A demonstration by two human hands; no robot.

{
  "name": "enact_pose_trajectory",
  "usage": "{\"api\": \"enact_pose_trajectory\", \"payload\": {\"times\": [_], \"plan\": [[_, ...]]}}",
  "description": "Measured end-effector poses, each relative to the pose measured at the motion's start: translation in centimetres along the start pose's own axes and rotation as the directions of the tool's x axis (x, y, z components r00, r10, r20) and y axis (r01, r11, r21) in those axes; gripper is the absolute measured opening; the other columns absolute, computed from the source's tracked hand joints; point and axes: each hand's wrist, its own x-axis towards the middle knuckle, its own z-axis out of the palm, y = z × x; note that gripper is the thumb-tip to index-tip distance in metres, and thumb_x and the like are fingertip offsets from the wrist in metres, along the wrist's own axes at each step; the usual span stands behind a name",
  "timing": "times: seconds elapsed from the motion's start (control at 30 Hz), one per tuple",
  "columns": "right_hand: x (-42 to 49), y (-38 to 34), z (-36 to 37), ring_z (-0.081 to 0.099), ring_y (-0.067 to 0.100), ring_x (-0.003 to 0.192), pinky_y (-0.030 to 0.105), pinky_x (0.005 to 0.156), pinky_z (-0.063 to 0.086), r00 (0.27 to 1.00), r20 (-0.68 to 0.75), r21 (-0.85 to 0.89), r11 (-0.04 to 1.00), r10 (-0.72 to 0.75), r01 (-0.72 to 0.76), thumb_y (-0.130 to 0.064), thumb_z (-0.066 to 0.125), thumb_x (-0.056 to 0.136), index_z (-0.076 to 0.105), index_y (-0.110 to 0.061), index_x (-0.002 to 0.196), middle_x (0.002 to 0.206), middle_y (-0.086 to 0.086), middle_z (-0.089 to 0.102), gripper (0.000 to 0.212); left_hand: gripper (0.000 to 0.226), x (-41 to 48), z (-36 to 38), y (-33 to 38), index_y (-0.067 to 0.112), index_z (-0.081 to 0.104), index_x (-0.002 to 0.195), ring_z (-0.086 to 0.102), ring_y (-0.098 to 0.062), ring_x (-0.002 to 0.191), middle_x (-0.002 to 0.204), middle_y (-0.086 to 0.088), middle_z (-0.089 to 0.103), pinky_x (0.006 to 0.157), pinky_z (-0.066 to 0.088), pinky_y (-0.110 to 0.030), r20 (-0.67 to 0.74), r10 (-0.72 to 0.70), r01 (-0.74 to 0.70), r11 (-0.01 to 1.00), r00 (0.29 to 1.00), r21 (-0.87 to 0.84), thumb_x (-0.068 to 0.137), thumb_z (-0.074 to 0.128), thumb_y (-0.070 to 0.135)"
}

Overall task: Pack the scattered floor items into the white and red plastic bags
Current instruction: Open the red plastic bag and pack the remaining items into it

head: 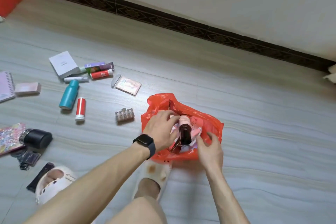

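Observation:
A red plastic bag (209, 122) stands open on the floor just in front of my feet. Inside it lies a brown bottle (185, 133) with a pink cap, among pink and white packets. My left hand (161, 130), with a black watch on the wrist, reaches into the bag with its fingers and thumb around the bottle's upper end. At the bag's near right rim my right hand (209, 148) pinches the plastic. No white bag is in view.
Loose items lie to the left: a white box (63, 63), teal bottle (69, 94), red-and-white tube (80, 108), sachet pack (127, 85), clip pack (124, 114), black cylinder (37, 138), notebooks (5, 85). A dark baseboard (163, 18) runs along the wall behind.

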Motion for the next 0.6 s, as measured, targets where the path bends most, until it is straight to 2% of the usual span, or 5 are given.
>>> {"api": "enact_pose_trajectory", "payload": {"times": [0.1, 0.2, 0.37, 0.5, 0.6], "plan": [[0.9, 2.0, 0.1, 0.037, 0.036, 0.129, 0.046, 0.106, 0.034, 0.95, -0.283, -0.243, 0.968, -0.132, 0.062, -0.037, 0.074, 0.079, 0.043, -0.016, 0.141, 0.148, 0.014, 0.034, 0.073, 0.081, 0.1, 0.7, -2.9, 0.024, 0.02, 0.153, 0.028, -0.028, 0.141, 0.158, -0.007, 0.023, 0.113, 0.027, -0.046, -0.074, -0.174, 0.182, 0.975, 0.982, 0.127, 0.085, 0.062, 0.031], [2.9, 3.6, 0.1, 0.037, 0.041, 0.135, 0.046, 0.108, 0.031, 0.99, -0.136, -0.176, 0.982, 0.042, -0.065, -0.038, 0.076, 0.081, 0.019, -0.013, 0.153, 0.151, 0.023, 0.034, 0.095, 0.085, 0.7, 0.7, -6.0, 0.027, 0.015, 0.154, 0.014, -0.033, 0.147, 0.161, -0.014, 0.006, 0.117, 0.021, -0.05, 0.103, -0.368, 0.343, 0.917, 0.924, 0.203, 0.086, 0.064, 0.042], [4.6, 2.7, 0.1, 0.061, 0.037, 0.103, 0.036, 0.084, 0.043, 0.995, -0.013, -0.007, 0.995, 0.095, -0.095, -0.032, 0.051, 0.098, 0.065, -0.014, 0.106, 0.097, 0.011, 0.068, 0.025, 0.035, 1.1, -0.2, -7.8, 0.029, 0.061, 0.122, 0.035, -0.028, 0.134, 0.146, -0.007, 0.042, 0.109, 0.034, -0.046, 0.164, -0.236, 0.206, 0.961, 0.958, 0.184, 0.09, 0.053, 0.041], [5.1, -0.1, -1.6, 0.06, 0.026, 0.071, 0.043, 0.071, 0.049, 0.993, -0.07, 0.288, 0.955, 0.094, -0.07, -0.031, 0.054, 0.091, 0.063, -0.022, 0.078, 0.072, 0.002, 0.063, 0.019, 0.029, 1.9, -2.9, -5.0, 0.014, 0.055, 0.08, 0.06, -0.021, 0.075, 0.076, 0.001, 0.067, 0.059, 0.039, -0.029, 0.055, -0.342, 0.34, 0.879, 0.938, -0.336, 0.097, 0.048, 0.035], [4.7, -4.5, -5.0, 0.043, 0.006, 0.046, 0.028, 0.05, 0.036, 0.992, -0.125, 0.536, 0.842, 0.005, 0.063, -0.013, 0.048, 0.097, 0.059, -0.021, 0.079, 0.061, -0.003, 0.047, 0.022, 0.023, 3.2, -8.0, -2.3, 0.007, 0.058, 0.08, 0.061, -0.015, 0.053, 0.045, 0.005, 0.057, 0.055, 0.04, -0.029, 0.03, -0.486, 0.291, 0.472, 0.874, -0.832, 0.095, 0.05, 0.022]]}}
